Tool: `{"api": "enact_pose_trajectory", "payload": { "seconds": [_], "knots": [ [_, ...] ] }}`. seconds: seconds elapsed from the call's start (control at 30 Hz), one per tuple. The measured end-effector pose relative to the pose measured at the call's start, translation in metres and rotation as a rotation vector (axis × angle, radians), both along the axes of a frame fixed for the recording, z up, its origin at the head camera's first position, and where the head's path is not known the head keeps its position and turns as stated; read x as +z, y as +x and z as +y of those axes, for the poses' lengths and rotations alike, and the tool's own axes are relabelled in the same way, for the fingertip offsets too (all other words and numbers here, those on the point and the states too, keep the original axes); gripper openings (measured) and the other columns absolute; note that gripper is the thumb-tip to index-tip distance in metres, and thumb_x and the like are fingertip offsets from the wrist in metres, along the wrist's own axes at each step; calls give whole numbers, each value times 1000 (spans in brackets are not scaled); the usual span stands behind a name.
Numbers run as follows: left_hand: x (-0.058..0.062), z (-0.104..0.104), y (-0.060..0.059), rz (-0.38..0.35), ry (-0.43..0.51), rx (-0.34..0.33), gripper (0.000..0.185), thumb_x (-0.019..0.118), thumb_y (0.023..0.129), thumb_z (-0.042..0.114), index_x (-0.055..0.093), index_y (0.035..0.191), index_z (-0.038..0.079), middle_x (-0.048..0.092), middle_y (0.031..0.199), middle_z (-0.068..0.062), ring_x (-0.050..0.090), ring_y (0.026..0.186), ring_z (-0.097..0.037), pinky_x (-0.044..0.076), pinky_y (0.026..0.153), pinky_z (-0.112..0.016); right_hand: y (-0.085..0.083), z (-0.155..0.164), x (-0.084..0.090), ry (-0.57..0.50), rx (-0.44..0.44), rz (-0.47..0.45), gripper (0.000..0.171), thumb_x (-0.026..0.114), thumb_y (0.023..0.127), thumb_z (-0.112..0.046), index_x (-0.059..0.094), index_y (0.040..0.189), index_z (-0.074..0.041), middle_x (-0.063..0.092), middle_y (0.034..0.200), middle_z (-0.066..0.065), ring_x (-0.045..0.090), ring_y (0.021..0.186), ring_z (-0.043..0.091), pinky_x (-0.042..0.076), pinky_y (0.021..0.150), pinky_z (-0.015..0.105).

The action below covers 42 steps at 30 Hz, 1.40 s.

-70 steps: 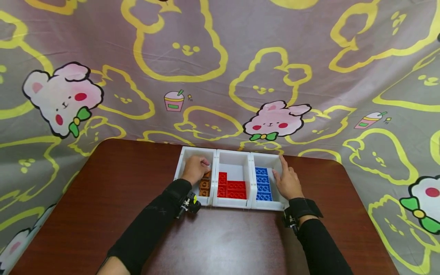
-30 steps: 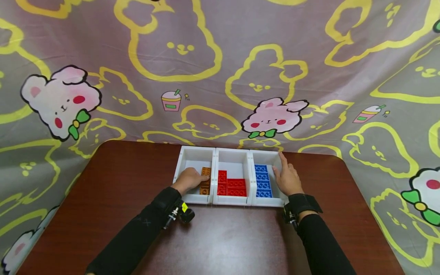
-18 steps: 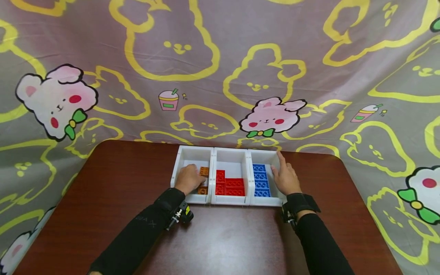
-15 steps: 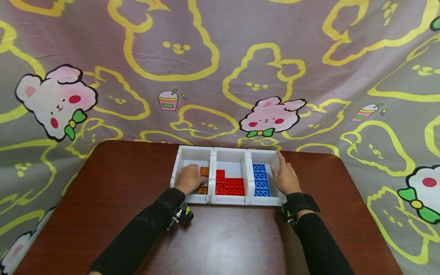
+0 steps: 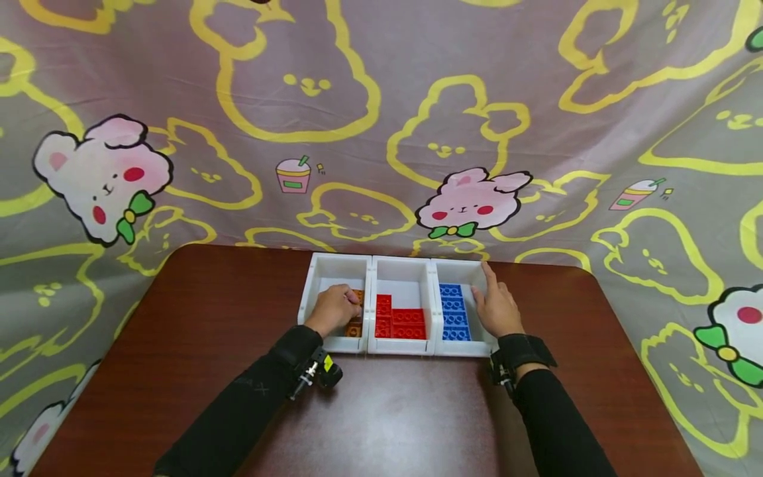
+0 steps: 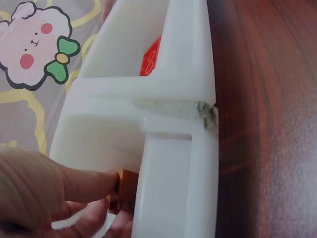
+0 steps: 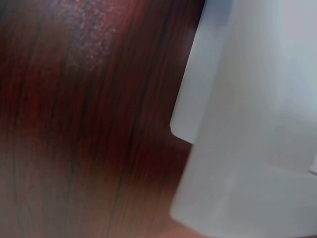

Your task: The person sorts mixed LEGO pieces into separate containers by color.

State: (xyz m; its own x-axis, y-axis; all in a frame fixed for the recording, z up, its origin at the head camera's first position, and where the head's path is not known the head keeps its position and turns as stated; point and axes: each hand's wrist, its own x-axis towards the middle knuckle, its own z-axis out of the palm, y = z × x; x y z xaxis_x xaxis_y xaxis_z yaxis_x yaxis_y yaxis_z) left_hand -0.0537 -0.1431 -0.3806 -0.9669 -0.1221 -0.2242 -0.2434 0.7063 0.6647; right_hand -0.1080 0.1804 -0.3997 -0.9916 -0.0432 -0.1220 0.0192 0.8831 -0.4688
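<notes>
My left hand (image 5: 334,309) reaches into the left white bin (image 5: 305,291) of a row of three. Its thumb and fingers pinch an orange-brown toy brick (image 6: 129,186) close to the bin's wall, as the left wrist view shows. Another orange-brown brick (image 5: 354,329) lies nearer the front, and part of one shows behind the fingers. My right hand (image 5: 499,311) rests at the right wall of the right bin (image 5: 461,349), fingers extended along the rim and thumb over the inside. Several blue bricks (image 5: 455,311) lie stacked in a column to its left. The right wrist view shows no fingers.
Between them, the middle bin (image 5: 398,346) holds several red bricks (image 5: 408,322). The bins stand together near the back of a dark brown table (image 5: 238,291). A patterned cloth (image 5: 357,165) hangs right behind the table.
Left fingers have shifted along the orange-brown bricks; a gap between those bricks seen half a second ago is now covered by the hand. The right hand stays at the right bin's wall.
</notes>
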Motion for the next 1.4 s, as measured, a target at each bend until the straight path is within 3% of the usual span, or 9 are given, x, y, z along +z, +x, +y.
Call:
{"api": "enact_pose_trajectory", "payload": {
  "seconds": [0.3, 0.53, 0.73, 0.87, 0.97, 1.1, 1.2, 1.4],
  "knots": [
    [-5, -3, -4, -49, 37, 36, 26, 84, 88, 15, 61, 88, 3, 61, 81, -9, 57, 77, -21, 40, 63, -26, 2, 0, 1, -13, 2, -4, 66, 46, 112, -28, 11, 168, -19, 48, 141, 35, 54, 128, 56, 44, 105, 73],
    [-8, -3, -3, -54, 64, 39, 26, 86, 83, 11, 61, 89, 5, 58, 80, -6, 55, 76, -20, 40, 63, -26, 3, 1, -1, -17, 4, 4, 65, 45, 113, -28, 11, 168, -19, 49, 140, 36, 56, 125, 56, 45, 103, 73],
    [-7, -5, -4, -5, 88, 38, 25, 86, 82, 7, 63, 92, 3, 63, 86, -9, 58, 79, -21, 44, 67, -27, 2, 1, -3, -11, -3, 10, 65, 45, 113, -27, 12, 167, -20, 50, 138, 36, 58, 123, 57, 46, 102, 73],
    [-6, -8, -6, 64, 80, 43, 22, 82, 84, 4, 66, 99, 1, 66, 96, -14, 62, 89, -27, 48, 76, -34, 1, 0, -3, -7, -8, 5, 65, 46, 112, -27, 11, 168, -21, 50, 139, 36, 57, 125, 57, 45, 103, 73],
    [-6, -10, -7, 101, 20, 7, 30, 78, 88, 4, 69, 116, -1, 65, 114, -24, 63, 103, -36, 51, 89, -44, 0, 0, -3, -5, -10, 6, 65, 46, 113, -27, 12, 168, -21, 50, 139, 35, 57, 125, 56, 45, 103, 73],
    [-9, -9, -8, 54, -62, -105, 44, 73, 97, 9, 63, 138, -3, 54, 138, -35, 58, 126, -45, 50, 105, -52, 2, 1, -3, -4, -9, 8, 64, 45, 113, -27, 12, 168, -20, 51, 139, 36, 58, 124, 56, 46, 102, 73],
    [-12, -8, -8, 22, -76, -155, 42, 69, 101, 10, 62, 138, -7, 56, 138, -34, 57, 130, -44, 48, 109, -51, 4, 1, -4, -2, -5, 15, 64, 45, 113, -27, 12, 167, -19, 51, 138, 36, 58, 123, 56, 47, 101, 72],
    [-13, -8, -10, -19, -82, -160, 36, 69, 102, 13, 66, 133, -6, 61, 132, -28, 61, 121, -38, 50, 106, -48, 1, 1, -4, 0, 7, 24, 65, 45, 113, -27, 12, 167, -19, 52, 138, 36, 58, 123, 57, 46, 101, 73]
  ]
}}
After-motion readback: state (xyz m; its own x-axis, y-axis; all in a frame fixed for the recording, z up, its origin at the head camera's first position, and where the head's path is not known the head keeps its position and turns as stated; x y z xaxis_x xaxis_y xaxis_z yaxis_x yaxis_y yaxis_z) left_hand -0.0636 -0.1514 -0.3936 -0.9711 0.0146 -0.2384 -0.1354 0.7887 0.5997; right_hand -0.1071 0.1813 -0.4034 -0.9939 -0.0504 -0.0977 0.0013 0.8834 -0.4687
